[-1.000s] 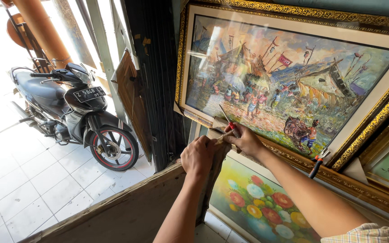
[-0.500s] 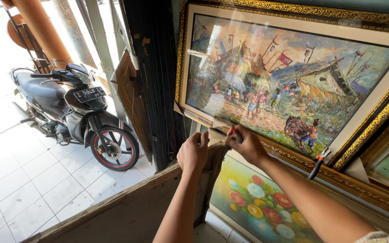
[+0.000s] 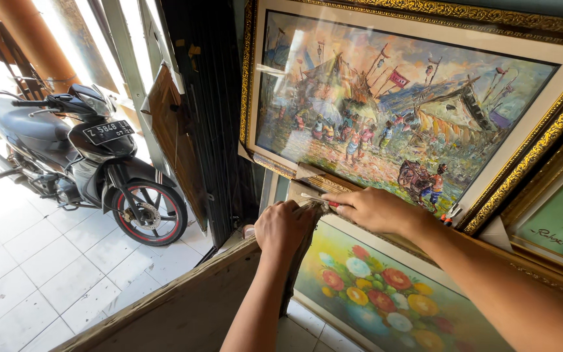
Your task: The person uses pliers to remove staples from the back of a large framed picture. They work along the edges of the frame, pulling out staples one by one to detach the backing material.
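My right hand (image 3: 376,208) grips a thin tool with a red handle (image 3: 332,204), its pale tip pointing left along the lower gold frame (image 3: 281,168) of a large village painting (image 3: 386,124). Just left of it, my left hand (image 3: 285,228) is closed in a fist on the dark, worn top-left edge (image 3: 298,267) of a flower painting (image 3: 386,300) that stands below the big one. Whether that dark strip is cloth or frame I cannot tell. The two hands nearly touch.
A black motorcycle (image 3: 79,156) is parked on white floor tiles (image 3: 40,274) at left, beyond a dark doorway post (image 3: 210,98). A wooden board (image 3: 164,306) runs under my left arm. A green painting in a gold frame (image 3: 555,221) leans at right.
My right hand has dropped from the big painting's lower frame and the tool has tipped from upright to nearly flat, pointing left. My left hand stays on the dark edge.
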